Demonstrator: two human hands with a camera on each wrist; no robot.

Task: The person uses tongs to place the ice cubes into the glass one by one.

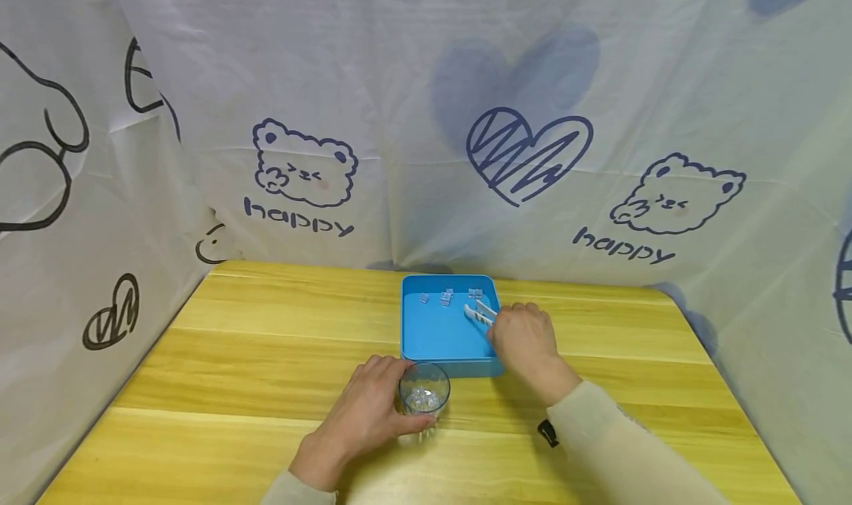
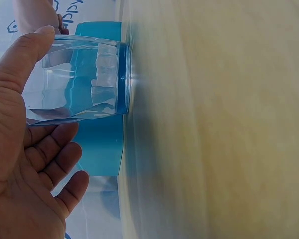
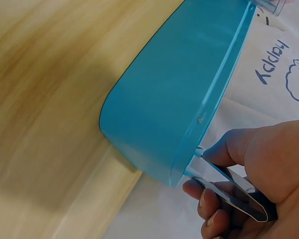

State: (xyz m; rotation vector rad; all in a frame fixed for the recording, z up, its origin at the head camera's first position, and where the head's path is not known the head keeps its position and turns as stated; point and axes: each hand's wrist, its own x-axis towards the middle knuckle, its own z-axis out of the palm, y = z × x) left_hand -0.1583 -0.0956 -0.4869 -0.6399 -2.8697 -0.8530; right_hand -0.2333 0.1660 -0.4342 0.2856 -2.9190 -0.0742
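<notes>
My left hand holds a clear drinking glass upright on the table, thumb on the near side and fingers on the far side. Clear cubes lie at the bottom of the glass. Just behind it sits a shallow blue box. My right hand, over the box's right edge, pinches small tongs between thumb and fingers. The tongs' white tips are apart, pointing into the box near a few clear cubes. Whether the tips touch a cube is unclear.
More clear cubes lie toward the back of the box. The wood-grain table backs onto a white curtain with drawn bears and hearts. A small black object shows beside my right sleeve.
</notes>
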